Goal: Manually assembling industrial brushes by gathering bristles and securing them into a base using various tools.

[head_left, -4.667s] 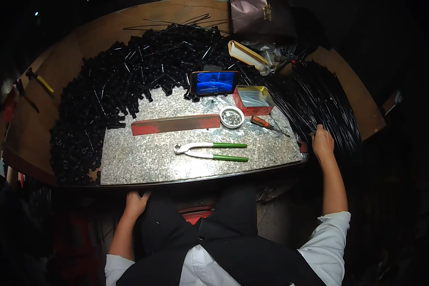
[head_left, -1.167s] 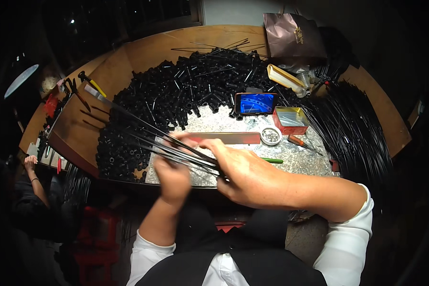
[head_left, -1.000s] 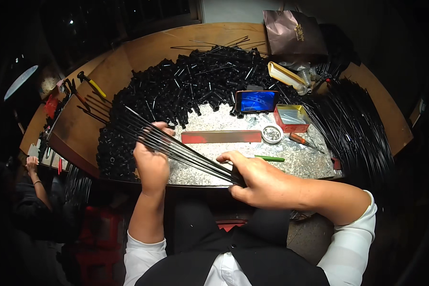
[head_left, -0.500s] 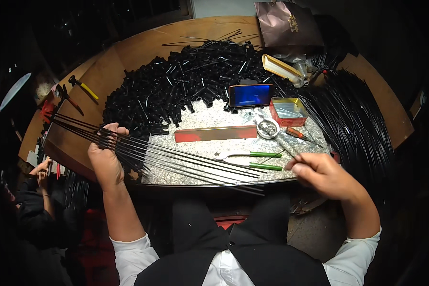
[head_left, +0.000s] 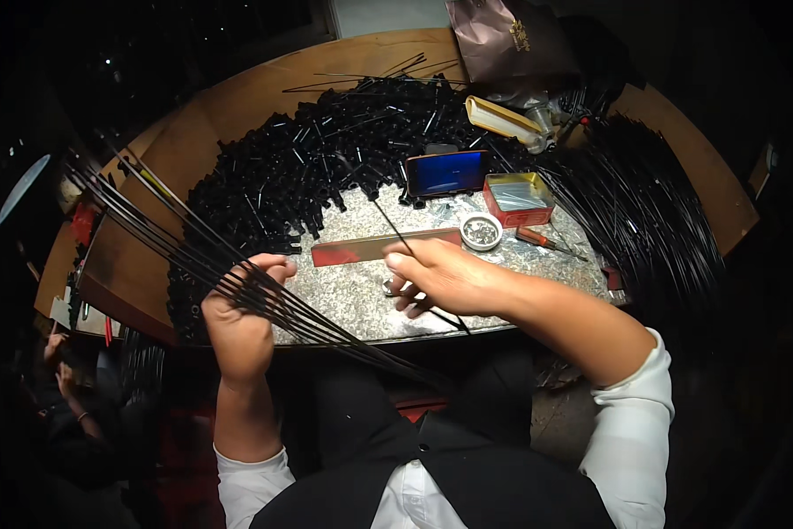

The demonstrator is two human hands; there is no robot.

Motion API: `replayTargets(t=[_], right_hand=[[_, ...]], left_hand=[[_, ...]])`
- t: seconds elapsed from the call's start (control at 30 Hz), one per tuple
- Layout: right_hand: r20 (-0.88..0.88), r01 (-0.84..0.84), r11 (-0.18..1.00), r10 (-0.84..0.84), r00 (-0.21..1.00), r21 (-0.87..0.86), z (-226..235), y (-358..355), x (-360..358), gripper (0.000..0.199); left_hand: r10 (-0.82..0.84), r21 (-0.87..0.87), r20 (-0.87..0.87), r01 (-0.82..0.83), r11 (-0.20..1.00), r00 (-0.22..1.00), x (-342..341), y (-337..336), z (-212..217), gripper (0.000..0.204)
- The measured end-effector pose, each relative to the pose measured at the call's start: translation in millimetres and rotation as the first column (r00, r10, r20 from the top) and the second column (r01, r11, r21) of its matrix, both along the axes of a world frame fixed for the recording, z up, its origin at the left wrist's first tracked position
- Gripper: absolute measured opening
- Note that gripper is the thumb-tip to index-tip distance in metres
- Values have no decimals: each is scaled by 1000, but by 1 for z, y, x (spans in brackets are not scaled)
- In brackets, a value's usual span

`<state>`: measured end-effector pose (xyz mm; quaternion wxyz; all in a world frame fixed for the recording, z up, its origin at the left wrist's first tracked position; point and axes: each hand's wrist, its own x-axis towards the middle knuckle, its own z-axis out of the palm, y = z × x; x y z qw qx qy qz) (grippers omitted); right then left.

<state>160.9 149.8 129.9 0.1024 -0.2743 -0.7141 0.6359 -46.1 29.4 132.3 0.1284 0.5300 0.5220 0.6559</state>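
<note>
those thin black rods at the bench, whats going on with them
A person sits at a speckled stone work slab on a wooden table. The left hand has its grip closed around a bundle of long thin black rods that fans out up and to the left. The right hand pinches a single thin black rod over the slab. A heap of short black tube pieces lies behind, beside a small round dish.

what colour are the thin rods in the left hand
Black, thin rods fanned in the left hand; head view.
</note>
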Motion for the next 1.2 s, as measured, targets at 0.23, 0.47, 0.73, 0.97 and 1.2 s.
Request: replayTargets(t=[0.23,0.47,0.73,0.97,1.2], right_hand=[[-305,4,1000,-11,952,-22,34,11,-53,46],[-377,101,994,-77,923,46,54,6,-64,36],[-430,-4,996,-35,902,-89,77,8,-68,31],[-306,174,982,-142,941,80,30,32,-44,55],[163,-106,362,-130,978,926,-117,22,30,43]], left_hand=[[-229,-12,-154,230,973,961,14,11,-15,14],[-178,-81,-125,169,982,976,20,7,-11,18],[-454,-292,-135,403,868,881,27,21,-18,26],[-461,-169,3,455,875,887,6,16,-15,14],[-430,-87,114,440,894,896,4,20,-4,16]])
